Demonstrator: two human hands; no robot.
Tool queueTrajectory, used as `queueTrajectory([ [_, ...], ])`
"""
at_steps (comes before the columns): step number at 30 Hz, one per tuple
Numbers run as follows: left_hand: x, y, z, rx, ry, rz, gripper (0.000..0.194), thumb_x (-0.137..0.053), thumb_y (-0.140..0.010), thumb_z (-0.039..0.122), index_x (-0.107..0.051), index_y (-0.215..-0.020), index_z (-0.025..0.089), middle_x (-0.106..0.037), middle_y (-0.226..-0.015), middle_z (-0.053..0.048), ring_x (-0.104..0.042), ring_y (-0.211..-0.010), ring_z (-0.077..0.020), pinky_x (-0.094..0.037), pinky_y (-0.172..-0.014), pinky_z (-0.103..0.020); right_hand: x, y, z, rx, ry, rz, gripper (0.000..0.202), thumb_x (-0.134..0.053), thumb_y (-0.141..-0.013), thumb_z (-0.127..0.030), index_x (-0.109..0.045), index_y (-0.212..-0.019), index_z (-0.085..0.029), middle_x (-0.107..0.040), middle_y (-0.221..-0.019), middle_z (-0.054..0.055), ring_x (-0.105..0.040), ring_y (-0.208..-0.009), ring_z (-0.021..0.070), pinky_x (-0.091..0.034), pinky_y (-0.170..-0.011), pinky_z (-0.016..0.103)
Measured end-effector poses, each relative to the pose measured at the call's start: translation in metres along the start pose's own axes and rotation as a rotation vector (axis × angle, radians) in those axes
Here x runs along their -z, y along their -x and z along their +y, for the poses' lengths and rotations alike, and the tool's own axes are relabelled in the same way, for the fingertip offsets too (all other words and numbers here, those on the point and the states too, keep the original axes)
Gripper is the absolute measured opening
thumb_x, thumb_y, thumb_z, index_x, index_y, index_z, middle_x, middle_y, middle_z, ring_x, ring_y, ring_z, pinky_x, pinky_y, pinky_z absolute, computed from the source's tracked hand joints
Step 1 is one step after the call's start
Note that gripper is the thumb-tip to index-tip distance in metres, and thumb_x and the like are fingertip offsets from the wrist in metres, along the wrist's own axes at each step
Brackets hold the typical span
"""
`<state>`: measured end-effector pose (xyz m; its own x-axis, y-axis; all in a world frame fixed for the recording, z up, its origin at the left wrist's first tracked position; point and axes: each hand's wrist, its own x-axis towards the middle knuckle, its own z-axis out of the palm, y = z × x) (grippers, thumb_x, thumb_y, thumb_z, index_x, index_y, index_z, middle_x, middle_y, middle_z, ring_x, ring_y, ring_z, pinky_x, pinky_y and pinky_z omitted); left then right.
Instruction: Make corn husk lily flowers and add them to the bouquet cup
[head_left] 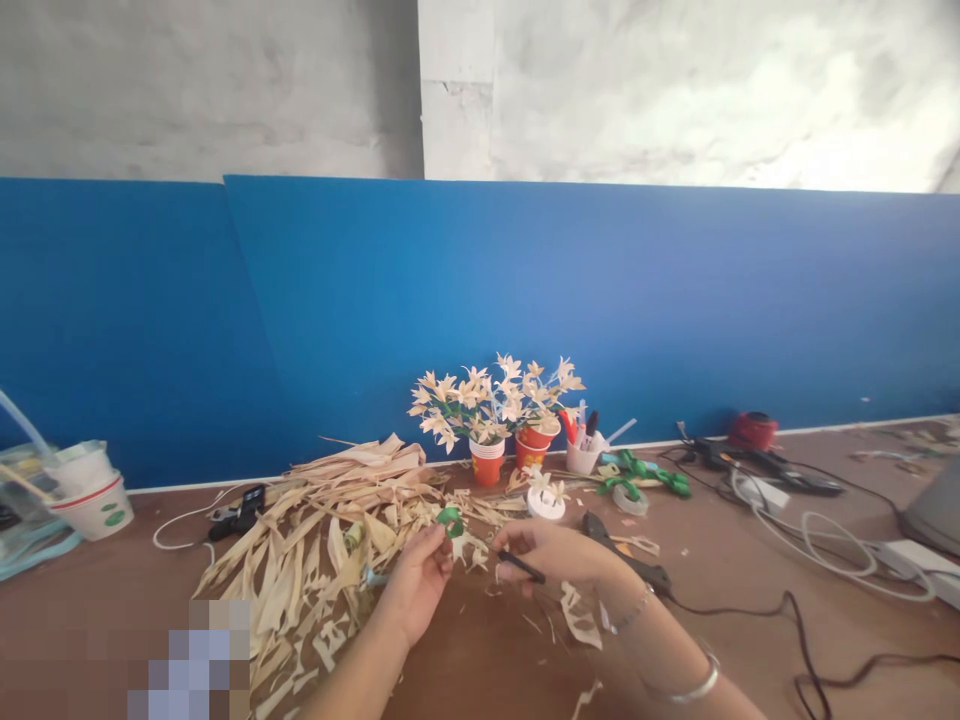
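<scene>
My left hand (420,578) is closed, pinching a curled green strip (451,520) between thumb and fingertips. Just to its right, my right hand (538,550) grips a slim tool with a black handle (523,567); its thin tip points left toward the green strip. The exact kind of tool is too small to tell. Small pale petal-shaped pieces (471,552) lie between and behind the hands. A round white container (546,505) bearing a few pale flowers stands behind my right hand. Beside my right forearm lies a dark glue gun (626,560).
Dried husks (330,530) spread over the left of the table (450,660). Orange cups (487,468) of pale flowers stand at the back, beside a white cup of tools (583,455), green ribbons (645,475) and a tape roll (630,502). Cables (817,540) cross the right side.
</scene>
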<state>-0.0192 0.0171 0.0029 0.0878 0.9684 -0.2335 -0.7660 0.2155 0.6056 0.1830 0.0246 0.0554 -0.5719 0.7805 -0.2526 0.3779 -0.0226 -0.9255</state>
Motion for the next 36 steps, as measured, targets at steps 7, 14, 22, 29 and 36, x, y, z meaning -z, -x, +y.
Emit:
queueTrajectory([
  [7,-0.005,0.006,0.001,-0.043,-0.037,-0.097,0.019,-0.076,-0.064,0.019,-0.062,-0.076,0.015,-0.061,-0.072,0.002,-0.052,-0.056,-0.0053,-0.031,-0.041,-0.015,-0.026,-0.026,0.019,0.166,-0.180,-0.003,0.040,-0.074,-0.063,-0.039,-0.056,-0.090,-0.016,-0.057,-0.063,-0.005,-0.051,-0.050,0.0065,-0.039,-0.050,0.019],
  [14,-0.005,0.008,0.004,-0.065,-0.121,-0.141,0.022,-0.075,-0.065,0.026,-0.062,-0.079,0.016,-0.060,-0.074,0.002,-0.050,-0.057,-0.0055,-0.026,-0.039,-0.015,-0.040,-0.030,0.014,0.258,-0.249,0.014,0.043,-0.075,-0.061,-0.043,-0.056,-0.088,-0.015,-0.057,-0.073,-0.003,-0.050,-0.054,0.0062,-0.043,-0.053,0.022],
  [22,-0.006,0.009,0.005,-0.107,-0.131,-0.126,0.020,-0.074,-0.065,0.024,-0.064,-0.080,0.017,-0.064,-0.077,0.000,-0.055,-0.063,-0.0092,-0.036,-0.048,-0.017,-0.048,-0.031,0.014,0.292,-0.285,0.029,0.043,-0.076,-0.061,-0.043,-0.056,-0.087,-0.015,-0.054,-0.073,-0.003,-0.050,-0.057,0.0075,-0.043,-0.054,0.022],
  [29,-0.003,0.005,0.003,-0.143,-0.079,-0.128,0.017,-0.077,-0.061,0.021,-0.062,-0.068,0.016,-0.062,-0.068,0.001,-0.057,-0.066,-0.0121,-0.044,-0.067,-0.025,-0.052,-0.028,0.011,0.270,-0.261,0.089,0.042,-0.075,-0.061,-0.043,-0.054,-0.086,-0.016,-0.053,-0.063,-0.005,-0.048,-0.052,0.0073,-0.036,-0.050,0.021],
  [36,-0.001,0.003,0.004,-0.118,-0.081,-0.108,0.018,-0.078,-0.058,0.020,-0.064,-0.068,0.015,-0.063,-0.068,0.001,-0.057,-0.067,-0.0123,-0.044,-0.069,-0.025,-0.057,-0.028,0.009,0.311,-0.223,0.129,0.044,-0.074,-0.062,-0.046,-0.054,-0.088,-0.017,-0.049,-0.061,-0.006,-0.042,-0.054,0.0077,-0.033,-0.053,0.022],
])
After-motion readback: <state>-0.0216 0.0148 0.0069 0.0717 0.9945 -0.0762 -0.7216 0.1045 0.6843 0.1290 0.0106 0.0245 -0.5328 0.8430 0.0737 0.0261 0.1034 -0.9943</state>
